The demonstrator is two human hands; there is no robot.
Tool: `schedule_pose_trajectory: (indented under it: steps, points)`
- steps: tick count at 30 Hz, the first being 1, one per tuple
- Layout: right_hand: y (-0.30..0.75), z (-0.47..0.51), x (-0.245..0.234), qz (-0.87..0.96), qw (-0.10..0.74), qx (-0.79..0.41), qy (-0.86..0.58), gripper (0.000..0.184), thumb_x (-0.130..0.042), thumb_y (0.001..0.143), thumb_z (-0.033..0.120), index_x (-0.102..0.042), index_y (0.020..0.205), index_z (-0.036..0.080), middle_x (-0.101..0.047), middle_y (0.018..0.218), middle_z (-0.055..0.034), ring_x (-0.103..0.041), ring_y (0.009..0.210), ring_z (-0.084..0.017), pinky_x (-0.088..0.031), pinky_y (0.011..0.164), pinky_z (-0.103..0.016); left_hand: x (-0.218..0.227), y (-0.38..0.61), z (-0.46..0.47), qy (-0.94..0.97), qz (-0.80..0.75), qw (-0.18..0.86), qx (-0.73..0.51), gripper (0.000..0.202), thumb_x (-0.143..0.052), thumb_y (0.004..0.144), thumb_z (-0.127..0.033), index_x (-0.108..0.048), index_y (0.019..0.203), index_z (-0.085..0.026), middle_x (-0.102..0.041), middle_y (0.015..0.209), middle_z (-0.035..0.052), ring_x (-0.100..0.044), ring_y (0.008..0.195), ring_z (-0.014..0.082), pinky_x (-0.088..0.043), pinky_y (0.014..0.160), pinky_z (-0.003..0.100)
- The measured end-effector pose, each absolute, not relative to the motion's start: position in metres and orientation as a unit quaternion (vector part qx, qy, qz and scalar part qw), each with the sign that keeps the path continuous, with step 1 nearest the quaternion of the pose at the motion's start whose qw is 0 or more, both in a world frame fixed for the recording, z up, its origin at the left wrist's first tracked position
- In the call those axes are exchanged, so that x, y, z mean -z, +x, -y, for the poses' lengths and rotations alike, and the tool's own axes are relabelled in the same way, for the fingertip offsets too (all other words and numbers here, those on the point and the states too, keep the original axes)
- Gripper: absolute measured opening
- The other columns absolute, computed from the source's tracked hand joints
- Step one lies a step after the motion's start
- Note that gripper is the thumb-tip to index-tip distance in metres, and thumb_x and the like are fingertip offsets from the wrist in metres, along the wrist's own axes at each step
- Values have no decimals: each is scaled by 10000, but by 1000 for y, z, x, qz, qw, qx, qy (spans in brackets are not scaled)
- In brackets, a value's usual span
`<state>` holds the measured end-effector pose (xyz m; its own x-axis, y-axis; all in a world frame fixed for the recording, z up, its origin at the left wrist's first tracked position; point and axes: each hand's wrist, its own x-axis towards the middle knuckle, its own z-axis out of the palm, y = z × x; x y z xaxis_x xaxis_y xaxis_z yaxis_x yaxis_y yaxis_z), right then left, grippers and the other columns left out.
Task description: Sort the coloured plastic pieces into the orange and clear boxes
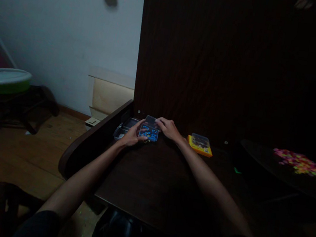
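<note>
A small clear plastic box (149,131) with blue pieces inside sits at the far edge of a dark wooden desk (149,180). My left hand (132,135) grips the box's left side with curled fingers. My right hand (168,128) rests on the box's top right corner, fingers bent over its lid. A second clear, grey-looking box (126,126) lies just left of it. A yellow-based box (200,144) with a clear lid lies to the right, apart from my right hand.
A tall dark wooden panel (228,57) rises behind the desk. A round dark tray (282,171) with pink and yellow pieces (301,163) is at the right. A green and white basin (1,80) stands on a stool at the left, over a wooden floor.
</note>
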<state>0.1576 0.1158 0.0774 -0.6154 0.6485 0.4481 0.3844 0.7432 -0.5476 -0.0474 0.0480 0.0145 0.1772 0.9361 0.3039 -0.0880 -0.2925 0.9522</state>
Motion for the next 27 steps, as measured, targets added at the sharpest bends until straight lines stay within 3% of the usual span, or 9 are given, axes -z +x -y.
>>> schedule_pose_trajectory:
  steps: [4, 7, 10, 13, 20, 27]
  points:
    - [164, -132, -71, 851, 323, -287, -299, 236, -575, 878, 331, -716, 935, 151, -744, 881, -48, -678, 790, -173, -521, 776, -307, -17, -45, -48, 609, -342, 483, -528, 974, -761, 654, -136, -285, 1493, -272, -227, 1577, 187, -504, 1284, 350, -511, 959, 491]
    - [170, -138, -64, 846, 267, -348, -303, 231, -657, 787, 233, -744, 991, 165, -755, 998, -55, -689, 919, -208, -522, 871, -361, -19, -45, -49, 614, -331, 483, -530, 996, -731, 646, -91, -266, 1506, -284, -277, 1556, 196, -541, 1246, 333, -532, 926, 456]
    - [172, -139, -59, 831, 240, -397, -307, 261, -664, 759, 180, -752, 1005, 183, -760, 998, -44, -699, 924, -210, -529, 897, -390, -19, -45, -52, 632, -328, 463, -528, 1003, -701, 643, -62, -247, 1513, -275, -344, 1521, 198, -541, 1253, 325, -536, 919, 442]
    - [170, -137, -55, 817, 288, -384, -319, 272, -699, 714, 146, -760, 974, 196, -761, 997, -44, -704, 928, -207, -526, 924, -407, -16, -46, -56, 652, -352, 412, -530, 928, -655, 680, -71, -262, 1507, -221, -428, 1474, 188, -512, 1291, 313, -497, 985, 458]
    - [165, -120, -31, 793, 388, -342, -323, 204, -719, 727, 182, -767, 925, 195, -765, 983, -47, -715, 916, -219, -551, 888, -398, -7, -50, -52, 690, -480, 198, -505, 569, -617, 757, -144, -528, 1319, -156, -603, 1326, 123, -571, 1226, 275, -460, 1050, 451]
    - [165, -96, -6, 812, 457, -230, -279, 116, -678, 796, 211, -779, 843, 242, -764, 989, -48, -708, 939, -215, -560, 877, -385, -3, -42, -38, 694, -547, 134, -450, 516, -553, 791, -84, -514, 1301, -153, -629, 1288, 122, -594, 1201, 252, -469, 1048, 445]
